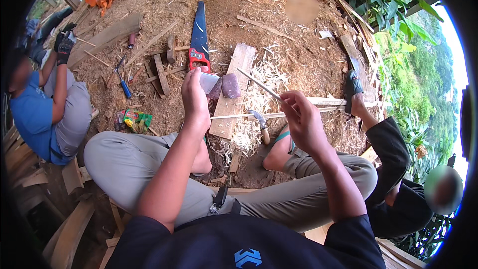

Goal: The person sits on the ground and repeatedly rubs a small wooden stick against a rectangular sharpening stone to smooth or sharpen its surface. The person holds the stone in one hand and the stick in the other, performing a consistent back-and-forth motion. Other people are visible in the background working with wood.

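My left hand (194, 95) is raised, its fingers closed on a curled sheet (209, 83), pale grey with a dull purple part, which looks like sandpaper. Beside it, a similar purple piece (230, 86) rests on a flat wooden board (242, 60). Between the fingertips of my right hand (302, 114) is a thin wooden stick (260, 84), pointing up and left toward the board. Past my left hand lies a handsaw (199, 32) with a blue blade and red handle. A hammer (261, 125) with a wooden handle lies between my feet.
Pale shavings (264, 77) cover the ground by the board. A blue-handled tool (124, 87), wood offcuts (160, 74) and colourful packets (137, 119) lie at left. A gloved co-worker (45, 104) sits far left; another person (393, 169) sits at right, a sandalled foot (354, 92) extended.
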Tool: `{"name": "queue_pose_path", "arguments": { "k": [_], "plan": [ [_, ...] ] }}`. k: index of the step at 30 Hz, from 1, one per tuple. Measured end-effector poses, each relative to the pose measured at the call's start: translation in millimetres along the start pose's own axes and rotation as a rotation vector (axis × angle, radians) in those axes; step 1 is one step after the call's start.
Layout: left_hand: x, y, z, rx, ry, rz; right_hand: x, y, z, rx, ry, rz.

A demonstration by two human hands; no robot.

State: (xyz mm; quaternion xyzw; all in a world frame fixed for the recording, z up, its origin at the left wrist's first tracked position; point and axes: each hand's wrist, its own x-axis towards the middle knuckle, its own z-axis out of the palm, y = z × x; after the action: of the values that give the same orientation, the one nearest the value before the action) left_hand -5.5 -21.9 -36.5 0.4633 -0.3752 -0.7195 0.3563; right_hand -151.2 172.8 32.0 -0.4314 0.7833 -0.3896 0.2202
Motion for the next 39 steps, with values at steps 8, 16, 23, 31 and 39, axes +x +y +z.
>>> {"name": "queue_pose_path", "arguments": {
  "k": [8,16,23,31,39],
  "plan": [
    [0,0,-8,-0.052,0.079,0.039,-4,-15,3,0.044,-0.048,0.002],
    [-7,2,-4,-0.172,-0.017,0.034,-6,-11,6,0.055,-0.065,-0.027],
    [-19,3,6,-0.125,-0.219,0.049,-6,-3,9,0.030,-0.104,-0.071],
    [-23,-11,18,0.098,-0.302,0.165,-6,-3,11,0.023,-0.072,-0.029],
    [-23,-4,12,0.266,-0.419,0.098,-8,-7,9,-0.082,-0.043,-0.024]
  ]
}}
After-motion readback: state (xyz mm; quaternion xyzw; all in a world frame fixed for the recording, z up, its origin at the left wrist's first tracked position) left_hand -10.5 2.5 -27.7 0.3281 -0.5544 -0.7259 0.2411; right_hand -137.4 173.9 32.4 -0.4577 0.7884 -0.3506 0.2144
